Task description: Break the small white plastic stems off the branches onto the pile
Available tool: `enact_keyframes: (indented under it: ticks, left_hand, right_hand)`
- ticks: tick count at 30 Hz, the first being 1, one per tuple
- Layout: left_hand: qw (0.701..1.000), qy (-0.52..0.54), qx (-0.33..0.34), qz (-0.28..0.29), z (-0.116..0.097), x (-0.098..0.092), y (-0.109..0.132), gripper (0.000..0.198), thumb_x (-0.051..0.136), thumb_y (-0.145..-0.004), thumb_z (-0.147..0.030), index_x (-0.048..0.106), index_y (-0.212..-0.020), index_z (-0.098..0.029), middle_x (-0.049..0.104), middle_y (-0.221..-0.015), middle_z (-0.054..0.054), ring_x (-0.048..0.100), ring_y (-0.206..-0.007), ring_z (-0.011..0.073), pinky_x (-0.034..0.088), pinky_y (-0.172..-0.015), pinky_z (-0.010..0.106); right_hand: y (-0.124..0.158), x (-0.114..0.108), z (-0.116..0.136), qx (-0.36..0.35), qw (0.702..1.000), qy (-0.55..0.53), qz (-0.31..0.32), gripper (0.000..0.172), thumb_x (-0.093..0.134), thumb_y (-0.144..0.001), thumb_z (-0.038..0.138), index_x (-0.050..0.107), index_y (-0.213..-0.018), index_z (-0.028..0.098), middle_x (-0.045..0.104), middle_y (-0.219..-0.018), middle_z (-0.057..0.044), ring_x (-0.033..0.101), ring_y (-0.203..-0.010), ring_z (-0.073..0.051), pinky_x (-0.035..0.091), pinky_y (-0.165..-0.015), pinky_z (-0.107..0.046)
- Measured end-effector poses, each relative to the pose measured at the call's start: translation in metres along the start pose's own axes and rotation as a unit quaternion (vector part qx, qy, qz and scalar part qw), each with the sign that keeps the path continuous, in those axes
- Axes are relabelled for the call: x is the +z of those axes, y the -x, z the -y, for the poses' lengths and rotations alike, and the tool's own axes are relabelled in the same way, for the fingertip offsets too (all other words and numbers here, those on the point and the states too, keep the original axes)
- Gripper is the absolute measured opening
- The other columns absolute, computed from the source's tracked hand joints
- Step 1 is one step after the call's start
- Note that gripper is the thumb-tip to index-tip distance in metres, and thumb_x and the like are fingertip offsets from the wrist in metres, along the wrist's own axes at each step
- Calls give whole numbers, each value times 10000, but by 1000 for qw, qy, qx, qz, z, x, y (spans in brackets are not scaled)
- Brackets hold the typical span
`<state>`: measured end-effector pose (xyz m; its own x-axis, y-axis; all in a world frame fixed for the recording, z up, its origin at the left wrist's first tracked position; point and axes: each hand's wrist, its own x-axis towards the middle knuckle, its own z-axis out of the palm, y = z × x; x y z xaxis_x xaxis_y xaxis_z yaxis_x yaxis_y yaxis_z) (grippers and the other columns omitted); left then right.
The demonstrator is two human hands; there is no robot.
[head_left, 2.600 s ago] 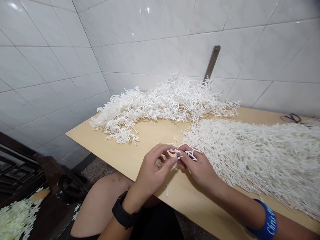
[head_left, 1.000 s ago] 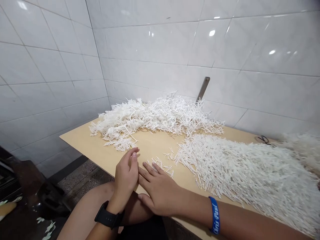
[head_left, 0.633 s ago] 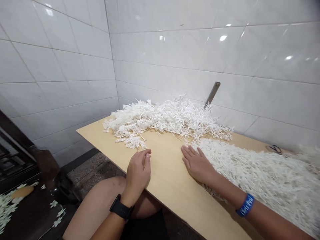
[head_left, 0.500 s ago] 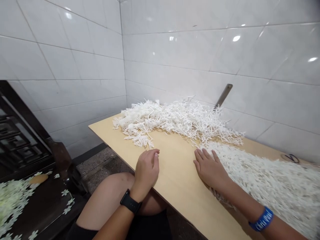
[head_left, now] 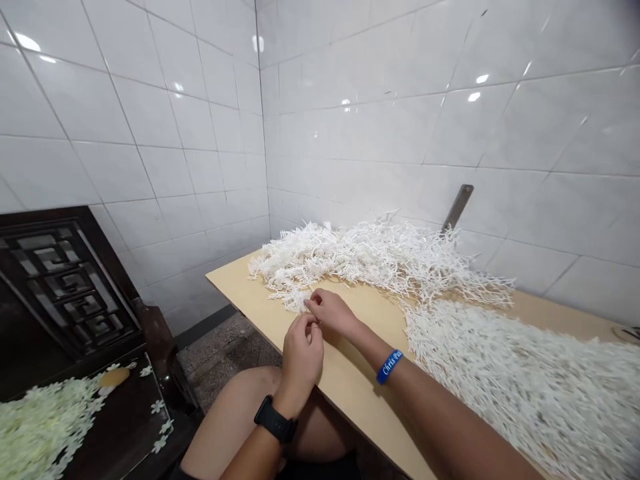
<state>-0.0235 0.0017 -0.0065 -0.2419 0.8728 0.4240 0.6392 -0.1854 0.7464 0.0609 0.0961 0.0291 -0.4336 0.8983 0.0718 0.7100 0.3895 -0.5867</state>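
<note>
White glazed tiles (head_left: 150, 113) cover both walls of a corner, and a narrow metal bracket (head_left: 457, 208) stands against the wall at the upper right of the frame. Along that wall runs a pale plywood board (head_left: 345, 400), its near edge cutting diagonally from centre left toward the bottom of the frame. On its far side lies a loose tangle of white branching plastic sprigs (head_left: 350, 260) (they could pass for coral). Just beside it, at the right of the frame, a dense mass of fine white sprigs (head_left: 515, 380) spreads toward the lower right corner, its strands mostly lying the same way.

The left hand (head_left: 303, 360), with a black watch (head_left: 275, 419) on its wrist, sits at the board's near edge, fingers curled inward. The right hand (head_left: 333, 313), with a blue wristband (head_left: 389, 366), reaches across from the right. Both hands are drawn narrow, their fingers meeting at the front edge of the tangle; whether they hold a sprig between them is too small to tell.

Below the board shows the person's bare knee (head_left: 235, 427). At the lower left stands a dark carved wooden lattice panel (head_left: 65, 287), with small pale green blossoms (head_left: 40, 427) heaped on a dark surface in front of it.
</note>
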Motion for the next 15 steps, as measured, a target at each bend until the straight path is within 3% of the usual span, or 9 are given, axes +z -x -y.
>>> enact_keyframes:
  ticks: [3,8,11,15]
  left_hand:
    - [1000,8,-4,-8,6,-7,-9,164,419,-875,-160,581,-874,-191,677,-905,79,645,-866,228,516,-767,343]
    - [1000,-4,-5,-30,23,-33,-39,302,361,-858,-128,572,-1069,-166,643,-1126,139,599,-1085,271,459,-954,442]
    - [999,-15,32,32,38,-45,-63,389,419,-834,-147,596,-1176,-200,609,-1284,108,549,-1214,266,408,-1042,426]
    - [992,-37,50,108,49,-46,-79,317,568,-754,-208,688,-1047,-207,697,-1130,111,617,-1060,299,475,-902,389]
  right_hand:
    - [-11,6,-4,-3,999,-25,32,300,516,-954,406,650,-904,143,685,-801,-30,630,-689,-149,485,-649,-290]
    - [-9,9,-5,11,999,-9,41,367,605,-860,510,644,-984,166,710,-881,-54,637,-758,-182,423,-600,-256]
    - [-7,16,4,18,999,24,17,422,601,-853,520,611,-1070,159,707,-947,-100,640,-813,-242,407,-631,-293]
    - [-3,21,11,-6,999,49,0,240,476,-952,312,603,-1074,149,679,-1044,-135,627,-910,-250,413,-750,-341]
